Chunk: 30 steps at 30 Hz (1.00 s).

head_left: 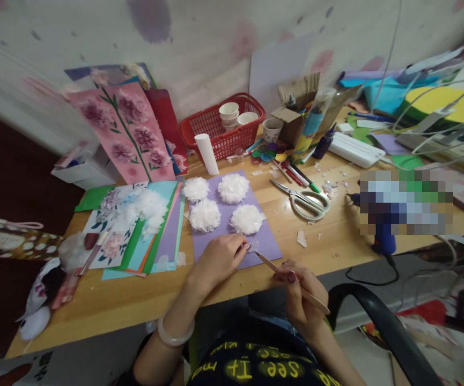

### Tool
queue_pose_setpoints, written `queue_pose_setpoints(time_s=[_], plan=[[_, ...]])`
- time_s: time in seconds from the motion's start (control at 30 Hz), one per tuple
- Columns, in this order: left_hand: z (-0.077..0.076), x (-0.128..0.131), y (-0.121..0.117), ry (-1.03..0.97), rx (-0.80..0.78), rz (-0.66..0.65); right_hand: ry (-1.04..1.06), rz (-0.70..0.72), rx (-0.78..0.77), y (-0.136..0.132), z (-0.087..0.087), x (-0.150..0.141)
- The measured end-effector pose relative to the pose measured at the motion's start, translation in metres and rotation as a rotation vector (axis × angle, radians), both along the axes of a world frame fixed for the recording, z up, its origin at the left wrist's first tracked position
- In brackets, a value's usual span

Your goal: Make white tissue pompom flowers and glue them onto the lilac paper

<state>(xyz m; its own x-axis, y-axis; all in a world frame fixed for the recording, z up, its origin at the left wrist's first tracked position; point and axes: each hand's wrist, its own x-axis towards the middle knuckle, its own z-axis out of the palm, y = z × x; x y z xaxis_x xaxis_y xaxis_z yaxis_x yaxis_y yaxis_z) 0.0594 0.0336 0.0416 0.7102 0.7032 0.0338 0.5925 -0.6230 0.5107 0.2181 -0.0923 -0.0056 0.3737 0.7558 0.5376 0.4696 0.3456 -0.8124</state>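
Note:
My left hand [221, 257] rests over the front of a purple sheet [256, 205], with thumb and fingers pinched on a small translucent white paper piece [255, 246]. In my right hand [302, 289] is a slim, tan wooden stick [270, 264], pencil-like, its dark tip pointing at that piece. Whether the tip touches the paper I cannot tell. Several fluffy white paper flowers lie on the purple sheet, among them a front right flower [247, 219] just beyond my fingers and a front left flower [205, 215].
Scissors [310, 206] and a glue gun [384, 236] lie to the right. Coloured sheets [165, 236] are stacked left, below a pink flower picture [125, 131]. Behind stand a white paper roll [206, 154] and a red basket [223, 136] with paper cups. A chair armrest [380, 316] curves at lower right.

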Motion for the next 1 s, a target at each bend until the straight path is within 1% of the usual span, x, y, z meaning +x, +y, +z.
queue_pose_setpoints(time_s=[0.1,0.23,0.37,0.47,0.6,0.7,0.77,0.87,1.0], plan=[[0.0,0.006,0.001,0.034,0.046,0.033,-0.086,-0.022,-0.053,0.007,0.002,-0.001],[0.003,0.009,0.0,0.062,0.053,0.062,-0.186,-0.044,-0.109,0.018,0.005,-0.002],[0.005,0.0,-0.007,0.025,0.064,0.174,-0.263,-0.047,-0.121,0.026,0.007,-0.004],[-0.003,-0.014,-0.014,-0.032,0.133,0.263,-0.285,-0.05,-0.118,0.03,0.007,-0.006],[-0.025,-0.03,-0.022,-0.104,0.197,0.329,-0.299,-0.051,-0.13,0.033,0.007,-0.007],[-0.037,-0.035,-0.025,-0.111,0.178,0.326,-0.308,-0.042,-0.146,0.035,0.007,-0.009],[-0.041,-0.036,-0.024,-0.109,0.163,0.306,-0.311,-0.032,-0.15,0.037,0.009,-0.01],[-0.04,-0.036,-0.023,-0.097,0.155,0.276,-0.316,-0.011,-0.149,0.041,0.011,-0.013],[-0.037,-0.036,-0.022,-0.084,0.163,0.267,-0.312,0.007,-0.157,0.044,0.012,-0.015]])
